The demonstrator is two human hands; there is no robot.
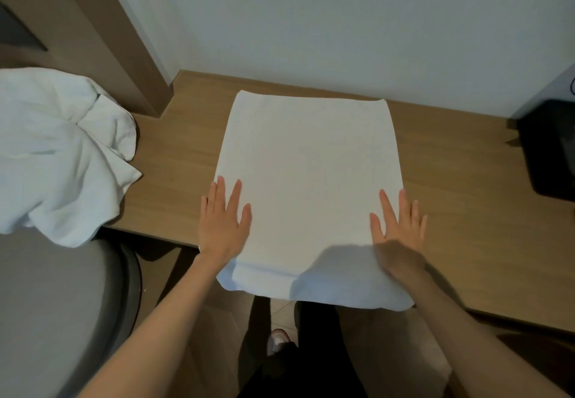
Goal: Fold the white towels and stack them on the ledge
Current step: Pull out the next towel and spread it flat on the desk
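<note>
The folded white towel point(308, 164) lies in the middle of the frame on the wooden ledge point(466, 198), its far edge close to the wall and its near edge hanging over the ledge's front lip toward the person's legs. The left hand point(222, 226) and the right hand point(399, 229) rest palm down on its lower corners, fingers straight and spread, pinching nothing. That overhang looks like the main hazard. If both palms lift together, or push toward the body while smoothing, the cloth could slide forward and drop to the floor, opening the fold. Each hand also sits right at a side edge, so uneven pressure may skew the layers and leave a crooked shape that stacks badly. At the left of the frame a heap of crumpled white towels point(56, 149) drapes from the ledge onto a grey rounded seat point(56, 310); tugging one out carelessly might drag the rest down. A black object point(550, 155) at the right edge limits room on that side.
</note>
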